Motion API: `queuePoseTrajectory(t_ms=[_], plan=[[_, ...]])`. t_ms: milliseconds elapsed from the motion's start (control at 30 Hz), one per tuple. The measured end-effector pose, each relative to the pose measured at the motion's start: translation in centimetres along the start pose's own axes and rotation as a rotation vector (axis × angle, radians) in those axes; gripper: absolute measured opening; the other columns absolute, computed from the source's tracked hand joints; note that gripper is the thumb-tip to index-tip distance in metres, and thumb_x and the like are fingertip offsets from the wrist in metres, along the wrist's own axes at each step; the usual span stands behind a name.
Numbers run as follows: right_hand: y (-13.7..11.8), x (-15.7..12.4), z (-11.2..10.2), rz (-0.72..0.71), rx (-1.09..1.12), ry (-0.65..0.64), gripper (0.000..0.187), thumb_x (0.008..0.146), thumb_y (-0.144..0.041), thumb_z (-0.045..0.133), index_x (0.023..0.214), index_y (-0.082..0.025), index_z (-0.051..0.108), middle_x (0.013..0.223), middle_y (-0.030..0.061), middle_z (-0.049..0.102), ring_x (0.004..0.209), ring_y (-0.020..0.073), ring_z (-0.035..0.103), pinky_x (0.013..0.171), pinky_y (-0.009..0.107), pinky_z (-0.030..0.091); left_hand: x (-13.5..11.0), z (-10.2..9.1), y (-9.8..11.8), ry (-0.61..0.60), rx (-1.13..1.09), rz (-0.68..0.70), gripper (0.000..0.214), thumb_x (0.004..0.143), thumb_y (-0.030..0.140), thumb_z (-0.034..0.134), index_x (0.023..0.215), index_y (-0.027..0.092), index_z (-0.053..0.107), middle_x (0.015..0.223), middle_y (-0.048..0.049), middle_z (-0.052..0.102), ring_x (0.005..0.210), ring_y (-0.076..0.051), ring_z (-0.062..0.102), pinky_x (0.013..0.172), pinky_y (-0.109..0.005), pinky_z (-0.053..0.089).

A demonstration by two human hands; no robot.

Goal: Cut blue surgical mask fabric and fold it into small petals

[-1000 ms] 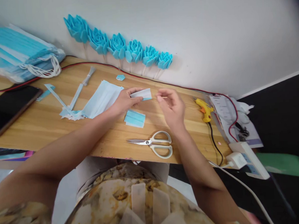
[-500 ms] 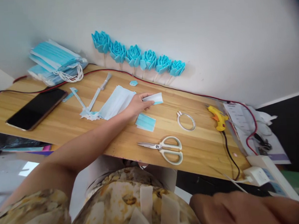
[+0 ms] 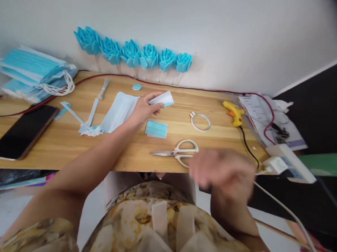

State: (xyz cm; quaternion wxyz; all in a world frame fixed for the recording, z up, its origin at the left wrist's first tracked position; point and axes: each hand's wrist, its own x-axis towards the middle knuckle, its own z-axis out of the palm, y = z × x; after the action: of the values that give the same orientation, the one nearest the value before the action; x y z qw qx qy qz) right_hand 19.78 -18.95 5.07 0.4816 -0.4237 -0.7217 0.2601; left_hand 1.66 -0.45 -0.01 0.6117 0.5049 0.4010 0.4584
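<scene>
Left hand [image 3: 145, 108]: mine, pinching a small piece of mask cloth [image 3: 164, 98] between thumb and fingers, white face up, blue along its lower edge, looks folded. Piece is above the middle of the table [image 3: 212, 105], just beyond two cut pieces [image 3: 156, 129] that lie overlapped. Right hand [image 3: 224, 172]: mine, near the table's front edge, motion-blurred; fingers look curled, but can't tell if they pinch anything. It hides part of the scissors' [image 3: 172, 153] lower handle; touching or not, can't tell.

Step in hand, my read: holding the folded piece with the left while the right is away from it. Fold looks loose at the far end, so the next move on it calls for a steady left pinch and light right fingertips on the free edge, coming in clear of the scissor handles. Roll of tape [image 3: 203, 130] sits flat to the right of the cut pieces, within easy reach of my right hand; glue gun [image 3: 235, 115] farther right.

Left of my hand: larger mask sheet [image 3: 119, 109], partly behind my wrist. Small folded blue bit [image 3: 137, 87] lies beyond my left hand. Six blue cloth flowers [image 3: 131, 54] lean on the wall.
</scene>
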Motion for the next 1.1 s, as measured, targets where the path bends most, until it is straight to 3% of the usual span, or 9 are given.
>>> queuePoseTrajectory(t_ms=[67, 133, 267, 333, 400, 567, 833, 967, 1100], plan=[[2.2, 2.1, -0.4, 0.067, 0.048, 0.19, 0.019, 0.097, -0.047, 0.063, 0.092, -0.033, 0.076, 0.079, 0.0022, 0.074, 0.071, 0.0194, 0.07, 0.068, 0.039, 0.059, 0.0, 0.0, -0.2, -0.025, 0.005, 0.038, 0.047, 0.071, 0.015, 0.078, 0.118, 0.014, 0.074, 0.07, 0.0044, 0.066, 0.055, -0.006, 0.052, 0.057, -0.02, 0.045], [5.2, 4.3, -0.8, 0.189, 0.063, 0.295, 0.019, 0.09, -0.043, 0.071, 0.102, -0.029, 0.076, 0.09, 0.0027, 0.077, 0.08, 0.0186, 0.071, 0.075, 0.037, 0.06, -0.1, 0.0, -0.2, -0.051, 0.019, 0.073, 0.051, 0.068, 0.019, 0.081, 0.118, 0.015, 0.074, 0.075, 0.0038, 0.067, 0.056, -0.006, 0.052, 0.058, -0.02, 0.045], [10.6, 8.0, -0.9, 0.331, 0.052, 0.133, 0.06, 0.075, -0.045, 0.081, 0.13, -0.025, 0.069, 0.123, 0.0091, 0.074, 0.11, 0.0241, 0.069, 0.087, 0.038, 0.058, -0.3, 0.1, -0.1, -0.091, 0.083, 0.128, 0.055, 0.068, 0.026, 0.083, 0.121, 0.017, 0.074, 0.094, -0.0008, 0.072, 0.058, -0.005, 0.054, 0.059, -0.021, 0.047], [11.8, 9.1, -0.6, 0.334, 0.066, 0.027, 0.072, 0.072, -0.047, 0.082, 0.137, -0.023, 0.064, 0.127, 0.0103, 0.072, 0.114, 0.0255, 0.067, 0.089, 0.038, 0.056, -0.4, 0.1, -0.1, -0.097, 0.122, 0.143, 0.056, 0.068, 0.026, 0.083, 0.122, 0.017, 0.074, 0.099, -0.0027, 0.073, 0.059, -0.006, 0.054, 0.059, -0.021, 0.048], [12.3, 10.0, -0.3, 0.315, 0.07, -0.067, 0.07, 0.071, -0.046, 0.083, 0.134, -0.021, 0.066, 0.118, 0.0084, 0.072, 0.106, 0.0237, 0.067, 0.089, 0.037, 0.054, -0.4, 0.2, -0.2, -0.098, 0.153, 0.149, 0.055, 0.069, 0.026, 0.082, 0.123, 0.017, 0.074, 0.098, -0.0033, 0.073, 0.059, -0.007, 0.054, 0.058, -0.022, 0.048], [12.7, 11.9, 0.2, 0.287, 0.087, -0.224, 0.029, 0.078, -0.042, 0.073, 0.093, -0.017, 0.074, 0.075, -0.0017, 0.061, 0.072, 0.0136, 0.052, 0.069, 0.028, 0.041, -0.2, 0.1, -0.5, -0.102, 0.196, 0.153, 0.054, 0.072, 0.02, 0.079, 0.126, 0.015, 0.072, 0.077, 0.0011, 0.065, 0.058, -0.008, 0.052, 0.058, -0.022, 0.046], [13.4, 11.1, 1.0, 0.433, 0.176, -0.129, 0.029, 0.07, -0.042, 0.073, 0.084, -0.018, 0.066, 0.069, -0.0041, 0.055, 0.064, 0.0111, 0.045, 0.061, 0.027, 0.033, 0.4, -0.4, -0.7, -0.042, 0.142, 0.147, 0.054, 0.073, 0.01, 0.072, 0.127, 0.015, 0.069, 0.065, 0.0069, 0.051, 0.055, -0.008, 0.048, 0.055, -0.021, 0.04], [13.1, 10.2, 1.4, 0.433, 0.125, -0.13, 0.03, 0.074, -0.042, 0.072, 0.092, -0.018, 0.07, 0.066, -0.0054, 0.052, 0.06, 0.0102, 0.041, 0.057, 0.027, 0.028, 0.3, -0.3, -0.8, -0.035, 0.124, 0.187, 0.056, 0.075, 0.011, 0.073, 0.131, 0.016, 0.066, 0.075, 0.0032, 0.059, 0.059, -0.009, 0.052, 0.056, -0.022, 0.042], [13.1, 9.9, 2.0, 0.376, 0.161, 0.001, 0.027, 0.079, -0.043, 0.072, 0.091, -0.019, 0.069, 0.065, -0.0055, 0.052, 0.06, 0.01, 0.042, 0.057, 0.027, 0.031, 0.1, -0.1, -0.6, -0.051, 0.002, 0.191, 0.059, 0.078, 0.026, 0.08, 0.134, 0.022, 0.064, 0.078, 0.0012, 0.062, 0.064, -0.012, 0.058, 0.06, -0.024, 0.046]])
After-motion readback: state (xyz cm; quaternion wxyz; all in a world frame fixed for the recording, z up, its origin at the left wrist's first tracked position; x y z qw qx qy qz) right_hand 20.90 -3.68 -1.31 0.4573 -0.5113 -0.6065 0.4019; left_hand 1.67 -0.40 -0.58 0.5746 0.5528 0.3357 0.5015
